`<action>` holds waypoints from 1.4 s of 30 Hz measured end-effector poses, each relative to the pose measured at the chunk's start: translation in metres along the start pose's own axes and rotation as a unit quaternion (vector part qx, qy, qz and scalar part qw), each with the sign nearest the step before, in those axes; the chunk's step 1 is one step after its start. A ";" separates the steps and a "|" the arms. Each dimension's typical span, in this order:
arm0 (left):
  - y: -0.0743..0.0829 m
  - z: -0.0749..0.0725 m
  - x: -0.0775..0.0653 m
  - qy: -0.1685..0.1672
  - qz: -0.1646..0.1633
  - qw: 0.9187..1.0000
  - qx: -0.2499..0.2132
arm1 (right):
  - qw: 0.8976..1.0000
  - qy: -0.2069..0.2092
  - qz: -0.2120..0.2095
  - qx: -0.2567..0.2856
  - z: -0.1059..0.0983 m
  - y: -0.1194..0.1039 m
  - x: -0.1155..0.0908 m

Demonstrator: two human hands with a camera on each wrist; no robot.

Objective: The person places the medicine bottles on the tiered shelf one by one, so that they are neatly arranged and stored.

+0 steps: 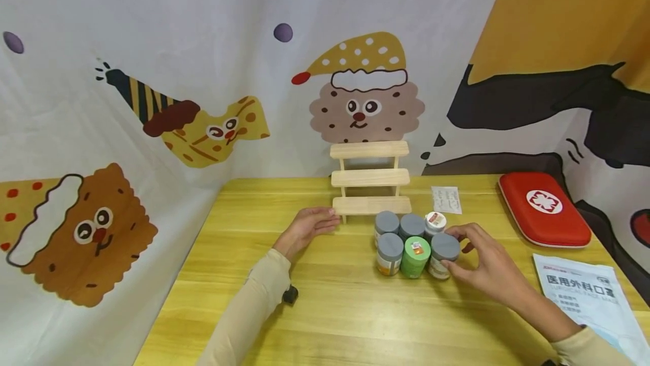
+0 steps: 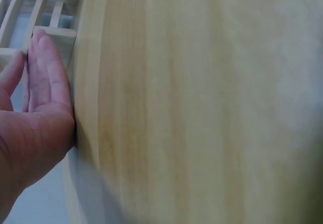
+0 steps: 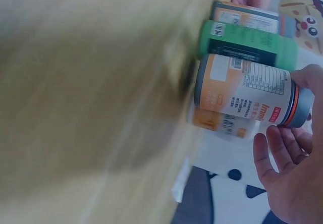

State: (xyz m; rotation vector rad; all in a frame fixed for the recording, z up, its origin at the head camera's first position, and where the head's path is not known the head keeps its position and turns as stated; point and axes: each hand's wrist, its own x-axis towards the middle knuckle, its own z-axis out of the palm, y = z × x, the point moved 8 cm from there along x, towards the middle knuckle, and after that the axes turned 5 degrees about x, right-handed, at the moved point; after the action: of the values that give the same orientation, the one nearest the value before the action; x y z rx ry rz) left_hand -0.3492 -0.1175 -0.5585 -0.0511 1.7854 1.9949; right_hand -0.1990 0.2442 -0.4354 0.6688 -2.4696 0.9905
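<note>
The gray-lidded jar (image 3: 242,90) pinched in the right hand (image 1: 487,267) could, if swung leftward, topple the green jar (image 1: 415,259) left of that hand, while the straight-fingered left hand (image 1: 308,226) could jog the three-tier wooden rack (image 1: 370,177) at its fingertips.

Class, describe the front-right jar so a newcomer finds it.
On the wooden table, six containers cluster before the three-tiered stand. The jar is at their front right, beside the green container; unlike the other grey-lidded jars, it is gripped by the right hand.
</note>
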 end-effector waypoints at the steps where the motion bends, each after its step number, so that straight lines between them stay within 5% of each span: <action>1: 0.000 -0.001 -0.001 0.002 -0.001 1.000 -0.002 | 1.000 0.001 -0.004 0.000 -0.002 -0.003 0.001; 21: 0.000 -0.001 -0.002 0.024 0.005 1.000 -0.009 | 0.999 0.002 -0.032 -0.035 -0.063 -0.070 0.070; 32: 0.000 0.001 -0.002 0.019 0.001 1.000 -0.004 | 0.996 -0.004 -0.020 0.089 -0.061 -0.062 0.119; 42: -0.006 0.002 -0.005 0.031 0.003 1.000 0.000 | 0.971 -0.052 0.065 0.224 -0.030 -0.039 0.168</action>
State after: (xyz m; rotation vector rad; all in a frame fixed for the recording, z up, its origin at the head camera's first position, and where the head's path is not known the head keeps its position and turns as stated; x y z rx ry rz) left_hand -0.3424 -0.1165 -0.5618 -0.1086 1.8260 2.0173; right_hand -0.3072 0.1936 -0.3076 0.7135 -2.4185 1.6301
